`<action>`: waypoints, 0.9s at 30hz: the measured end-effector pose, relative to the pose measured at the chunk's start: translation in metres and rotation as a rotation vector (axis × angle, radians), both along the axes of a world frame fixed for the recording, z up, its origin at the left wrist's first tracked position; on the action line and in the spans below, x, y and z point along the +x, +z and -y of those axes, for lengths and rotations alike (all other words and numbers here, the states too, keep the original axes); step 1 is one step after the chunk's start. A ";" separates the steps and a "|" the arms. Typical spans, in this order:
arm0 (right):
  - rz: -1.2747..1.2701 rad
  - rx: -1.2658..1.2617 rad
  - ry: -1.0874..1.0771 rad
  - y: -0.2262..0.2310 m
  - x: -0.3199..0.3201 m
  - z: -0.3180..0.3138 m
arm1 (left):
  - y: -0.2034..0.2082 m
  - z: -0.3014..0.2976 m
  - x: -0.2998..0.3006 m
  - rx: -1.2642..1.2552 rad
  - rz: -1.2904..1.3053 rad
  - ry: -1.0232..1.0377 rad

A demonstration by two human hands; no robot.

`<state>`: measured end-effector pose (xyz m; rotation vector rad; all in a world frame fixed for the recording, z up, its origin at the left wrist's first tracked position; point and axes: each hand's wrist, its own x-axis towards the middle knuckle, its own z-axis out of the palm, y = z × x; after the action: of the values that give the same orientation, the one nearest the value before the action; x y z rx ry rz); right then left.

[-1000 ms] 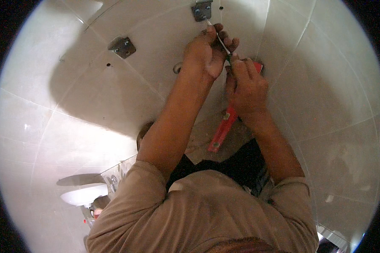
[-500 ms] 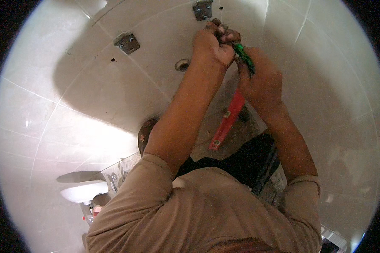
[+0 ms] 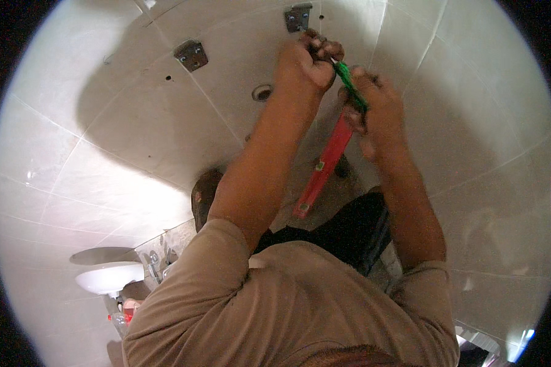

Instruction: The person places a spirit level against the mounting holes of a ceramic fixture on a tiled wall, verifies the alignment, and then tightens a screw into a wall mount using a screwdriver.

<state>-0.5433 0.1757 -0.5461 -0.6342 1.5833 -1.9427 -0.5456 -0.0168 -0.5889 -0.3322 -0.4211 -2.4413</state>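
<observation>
A screwdriver with a green handle point(image 3: 351, 87) slants from my right hand up toward my left. My right hand point(image 3: 378, 107) is closed around the lower part of that handle. Just below a metal bracket point(image 3: 297, 20) on the tiled wall, my left hand point(image 3: 307, 61) has its fingers pinched together near the screwdriver's tip; what lies between them is hidden. A red spirit level point(image 3: 324, 165) shows below my right hand, its upper end behind the fingers. Whether that hand touches it I cannot tell.
A second metal bracket point(image 3: 191, 56) is fixed to the wall on the left, with a small dark hole point(image 3: 168, 78) under it. A round pipe opening point(image 3: 262, 93) sits left of my forearm. A white washbasin point(image 3: 110, 278) and a clear bottle point(image 3: 120, 323) are at lower left.
The right hand's fingers have shifted on the screwdriver handle, and some are now lifted or spread apart. My left hand stays pinched near the bracket. The view has shifted slightly.
</observation>
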 end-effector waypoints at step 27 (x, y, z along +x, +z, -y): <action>-0.997 0.154 -0.254 -0.014 -0.028 -0.023 | 0.038 -0.063 -0.003 0.277 0.122 0.000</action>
<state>-0.5713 0.1987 -0.5597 -1.5496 2.4515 -1.7100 -0.5485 0.0463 -0.5513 -0.0651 -0.1295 -2.4862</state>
